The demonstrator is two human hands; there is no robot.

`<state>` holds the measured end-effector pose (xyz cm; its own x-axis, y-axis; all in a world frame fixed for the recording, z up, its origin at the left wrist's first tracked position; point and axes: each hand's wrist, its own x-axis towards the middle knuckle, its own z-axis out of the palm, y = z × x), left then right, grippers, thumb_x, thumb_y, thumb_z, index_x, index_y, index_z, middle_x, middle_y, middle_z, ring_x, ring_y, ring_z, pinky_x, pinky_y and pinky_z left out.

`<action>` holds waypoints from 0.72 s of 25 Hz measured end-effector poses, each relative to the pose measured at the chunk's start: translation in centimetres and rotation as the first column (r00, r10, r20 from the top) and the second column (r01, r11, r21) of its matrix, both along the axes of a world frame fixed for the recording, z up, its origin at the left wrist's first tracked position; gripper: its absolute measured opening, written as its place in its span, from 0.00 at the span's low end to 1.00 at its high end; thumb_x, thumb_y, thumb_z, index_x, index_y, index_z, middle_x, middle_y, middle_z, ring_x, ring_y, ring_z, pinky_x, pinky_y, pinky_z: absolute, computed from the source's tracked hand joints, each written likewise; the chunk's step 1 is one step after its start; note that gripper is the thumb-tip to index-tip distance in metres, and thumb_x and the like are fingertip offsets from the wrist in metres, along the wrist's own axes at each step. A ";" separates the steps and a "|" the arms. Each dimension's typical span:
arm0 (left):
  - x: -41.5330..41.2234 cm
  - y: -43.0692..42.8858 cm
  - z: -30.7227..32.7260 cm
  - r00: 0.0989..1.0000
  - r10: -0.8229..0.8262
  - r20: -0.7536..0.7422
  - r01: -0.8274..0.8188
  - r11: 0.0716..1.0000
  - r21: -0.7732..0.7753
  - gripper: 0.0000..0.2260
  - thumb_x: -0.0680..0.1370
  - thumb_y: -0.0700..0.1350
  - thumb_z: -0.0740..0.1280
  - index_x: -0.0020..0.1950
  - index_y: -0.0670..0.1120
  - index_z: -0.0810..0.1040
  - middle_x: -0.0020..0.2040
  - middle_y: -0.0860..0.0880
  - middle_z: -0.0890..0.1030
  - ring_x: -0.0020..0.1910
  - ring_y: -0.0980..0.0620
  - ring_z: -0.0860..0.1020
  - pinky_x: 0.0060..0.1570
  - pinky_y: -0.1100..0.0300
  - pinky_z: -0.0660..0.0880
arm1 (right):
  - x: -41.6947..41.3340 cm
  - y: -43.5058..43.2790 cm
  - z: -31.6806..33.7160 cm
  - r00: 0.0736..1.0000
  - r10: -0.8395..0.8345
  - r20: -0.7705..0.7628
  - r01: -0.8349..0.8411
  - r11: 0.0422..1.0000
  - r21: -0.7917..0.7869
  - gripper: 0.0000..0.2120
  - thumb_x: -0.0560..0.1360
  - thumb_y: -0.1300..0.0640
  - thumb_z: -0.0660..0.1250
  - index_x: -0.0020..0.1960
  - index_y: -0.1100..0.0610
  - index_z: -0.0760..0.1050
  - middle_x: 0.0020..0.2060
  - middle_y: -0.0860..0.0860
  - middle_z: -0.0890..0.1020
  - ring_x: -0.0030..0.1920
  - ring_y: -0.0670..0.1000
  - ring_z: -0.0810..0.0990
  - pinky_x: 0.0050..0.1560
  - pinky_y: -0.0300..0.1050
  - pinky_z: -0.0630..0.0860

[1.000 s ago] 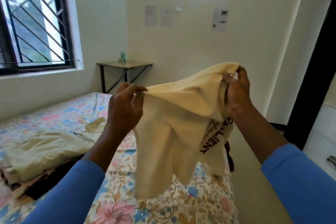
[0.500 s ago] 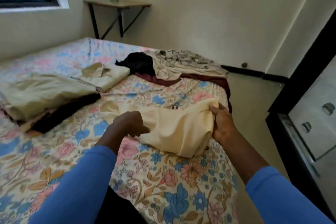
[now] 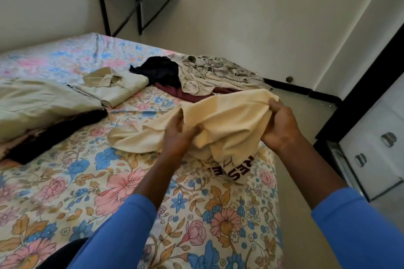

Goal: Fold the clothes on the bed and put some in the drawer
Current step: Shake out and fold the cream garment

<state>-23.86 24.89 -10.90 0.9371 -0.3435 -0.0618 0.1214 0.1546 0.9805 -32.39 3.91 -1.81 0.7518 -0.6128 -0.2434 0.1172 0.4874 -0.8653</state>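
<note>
Holding cream T-shirt (image 3: 229,120) over bed (image 3: 105,194), left hand (image 3: 177,137) pinching mid-fabric, right hand (image 3: 278,128) gripping edge

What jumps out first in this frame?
The cream T-shirt, bunched mid-frame over the floral bed, with the left hand and right hand each gripping it. Behind it an unfolded heap of clothes lies at the bed's far edge, a folded beige shirt to its left. At the right stand white drawers.
</note>
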 end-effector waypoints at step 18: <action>2.0 9.7 10.2 0.871 -0.218 0.440 0.015 0.907 0.422 0.10 0.79 0.45 0.75 0.59 0.55 0.85 0.54 0.47 0.85 0.53 0.52 0.83 0.55 0.48 0.82 | -1.8 -3.0 1.3 0.997 -0.081 -0.006 0.079 0.980 -0.185 0.09 0.74 0.59 0.77 0.53 0.56 0.82 0.50 0.53 0.86 0.50 0.53 0.84 0.47 0.50 0.82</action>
